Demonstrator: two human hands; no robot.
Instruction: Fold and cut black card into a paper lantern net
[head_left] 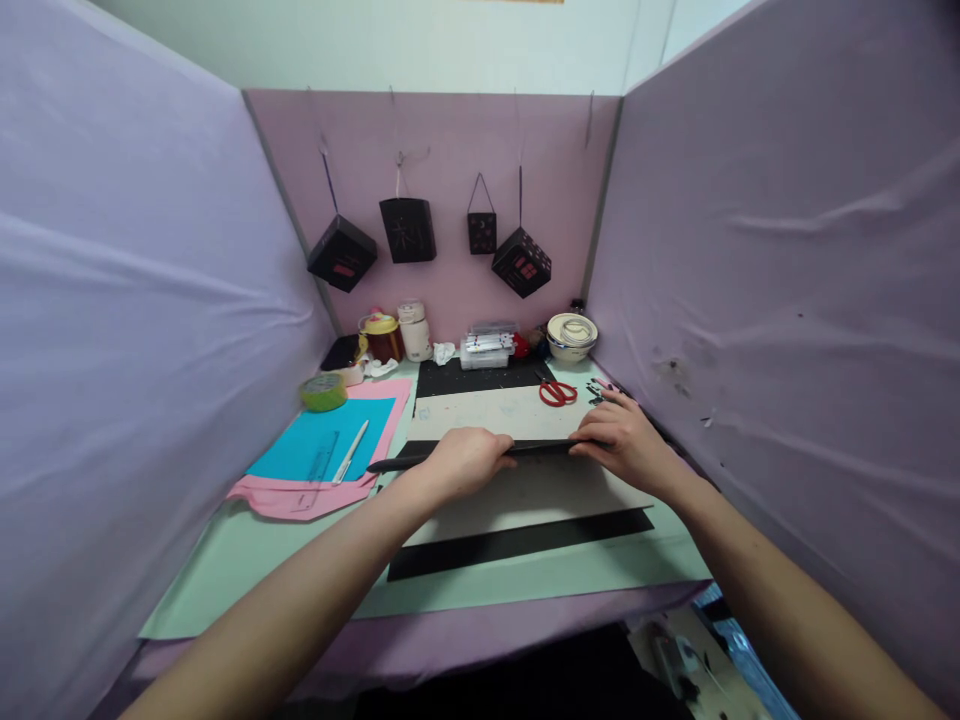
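Note:
A strip of black paper (541,448), which looks folded or curled, stretches sideways above a pale board (540,495). Its near-left part is pinched in my left hand (472,458), thumb and fingers pressed together. Toward its right end, my right hand (619,436) grips it between thumb and fingers, some other fingers lifted. Under the pale board lies a black sheet (517,540) whose front edge sticks out. Just behind my right hand rest red-handled scissors (558,393) and small black and pink scraps (598,388).
Left are pink sheets (401,410), a blue sheet (300,440), a white pen (350,453), a clear ruler (319,465) and green tape (323,391). A marker box (487,350), jar (384,338), white bottle (414,331) and bowl (572,337) line the back. Black paper boxes (407,230) hang above.

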